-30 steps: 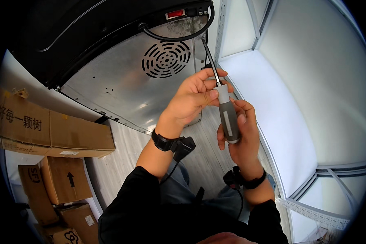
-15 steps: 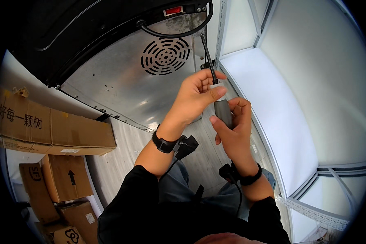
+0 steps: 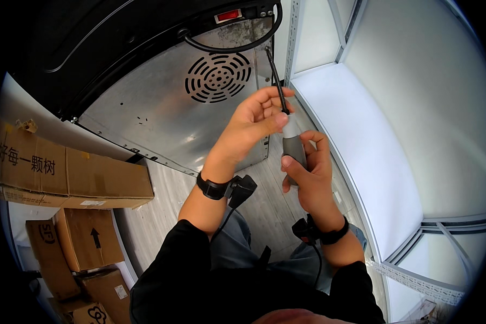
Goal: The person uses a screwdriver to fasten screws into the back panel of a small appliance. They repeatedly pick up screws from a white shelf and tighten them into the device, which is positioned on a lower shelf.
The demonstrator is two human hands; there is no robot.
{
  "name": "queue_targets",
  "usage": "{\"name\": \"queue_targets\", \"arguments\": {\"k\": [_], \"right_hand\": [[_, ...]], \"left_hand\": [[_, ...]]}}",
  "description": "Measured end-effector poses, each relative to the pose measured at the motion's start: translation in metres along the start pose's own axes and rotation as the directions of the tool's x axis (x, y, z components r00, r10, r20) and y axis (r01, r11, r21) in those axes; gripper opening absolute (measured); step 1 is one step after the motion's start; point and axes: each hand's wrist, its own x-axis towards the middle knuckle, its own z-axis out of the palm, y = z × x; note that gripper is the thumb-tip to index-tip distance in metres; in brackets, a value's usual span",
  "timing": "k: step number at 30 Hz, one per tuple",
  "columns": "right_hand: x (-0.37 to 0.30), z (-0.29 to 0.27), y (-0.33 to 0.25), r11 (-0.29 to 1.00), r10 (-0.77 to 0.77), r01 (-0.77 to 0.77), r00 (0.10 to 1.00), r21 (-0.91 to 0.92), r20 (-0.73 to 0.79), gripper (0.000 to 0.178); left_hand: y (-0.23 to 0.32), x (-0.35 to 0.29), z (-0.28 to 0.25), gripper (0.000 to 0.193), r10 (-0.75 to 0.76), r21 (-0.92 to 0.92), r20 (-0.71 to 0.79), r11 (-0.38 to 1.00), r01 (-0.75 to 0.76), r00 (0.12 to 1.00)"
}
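A screwdriver (image 3: 294, 147) with a grey handle and a long dark shaft slants up and away from me. My right hand (image 3: 312, 175) wraps the lower part of its handle. Farther up, my left hand (image 3: 256, 116) is closed around the shaft's base, thumb against the light grey collar. The tip reaches the right edge of a metal back panel (image 3: 156, 127) on a black appliance (image 3: 92, 48), near the end of its cable; whether it sits in a screw is too small to tell. Round slotted vents (image 3: 218, 78) lie left of the shaft.
A black cable (image 3: 227, 49) loops across the panel's top, below a red rocker switch (image 3: 228, 15). White shelving (image 3: 356, 135) with a perforated metal upright (image 3: 293, 38) stands close on the right. Cardboard boxes (image 3: 108, 178) are stacked at the left. Grey wood-look floor (image 3: 167, 189) shows below.
My left hand has slid slightly left and down off the handle collar's front toward its side. The right hand has shifted a little left, still round the handle.
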Motion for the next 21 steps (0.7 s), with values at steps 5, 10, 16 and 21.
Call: {"name": "queue_targets", "arguments": {"k": [5, 10, 16, 21], "right_hand": [[0.004, 0.001, 0.004, 0.998, 0.045, -0.044, 0.999, -0.033, 0.024, 0.045], [0.013, -0.012, -0.005, 0.812, 0.179, -0.342, 0.917, 0.472, 0.357, 0.046], [0.008, -0.008, 0.008, 0.962, 0.13, -0.156, 0.983, 0.224, 0.128, 0.041], [0.006, -0.003, 0.01, 0.996, -0.028, 0.028, 1.0, -0.088, 0.0, 0.044]], "left_hand": [[-0.002, -0.001, 0.004, 0.048, -0.04, 0.086, -0.012, 0.995, 0.041, 0.999], [0.001, 0.0, -0.005, 0.045, -0.07, -0.146, 0.097, 0.986, 0.084, 0.993], [0.002, 0.002, -0.005, 0.045, -0.021, -0.094, 0.086, 0.995, 0.029, 0.996], [0.001, 0.0, 0.003, 0.047, -0.065, 0.228, -0.012, 0.971, 0.067, 0.998]]}}
